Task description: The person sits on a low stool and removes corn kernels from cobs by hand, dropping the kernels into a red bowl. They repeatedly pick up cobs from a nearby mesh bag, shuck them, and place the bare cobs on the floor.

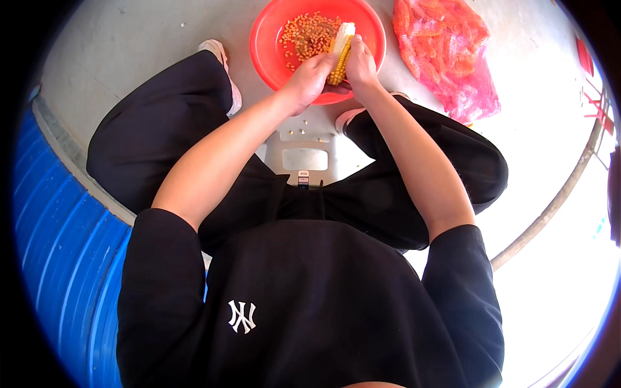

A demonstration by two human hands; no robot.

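An ear of dried corn (341,60) is held between both hands above the near right part of a red plastic basin (266,53). Its upper end and one side are stripped to the pale cob; yellow kernels still cover the rest. My left hand (310,80) grips the ear from the left, thumb lying along it. On the right side, my right hand (360,63) wraps the ear, with fingers partly hidden beneath. Loose orange-yellow corn kernels (310,36) lie in a heap on the basin's bottom.
A red mesh sack (446,53) full of corn ears lies right of the basin. Several stray kernels (303,127) lie near a stool seat with cut-outs (304,159) between my legs. Blue corrugated sheeting (63,252) runs along the left; a curved pole (548,218) stands at right.
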